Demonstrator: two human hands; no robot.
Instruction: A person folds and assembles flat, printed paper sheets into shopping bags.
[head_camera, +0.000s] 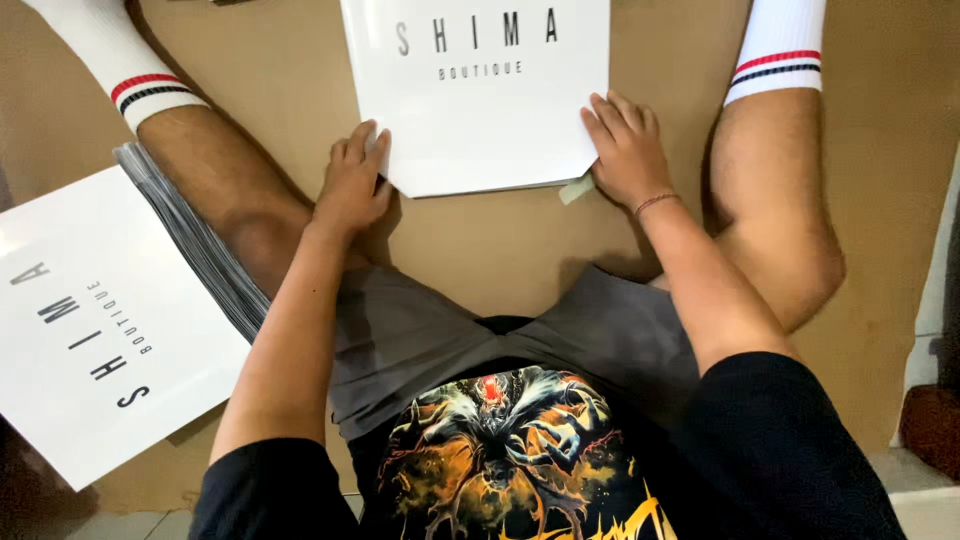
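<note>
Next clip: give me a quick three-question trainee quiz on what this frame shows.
1. True or false: both hands rest on the white mailer bag lying between the legs.
2. Where is the stack of white bags? A) beside the person's left leg B) beside the right leg C) on the lap
3. What small thing sticks out from under the bag's lower edge by the right hand?

Key:
1. True; the left hand presses its lower left corner.
2. A
3. A pale strip, likely a peel-off seal.
</note>
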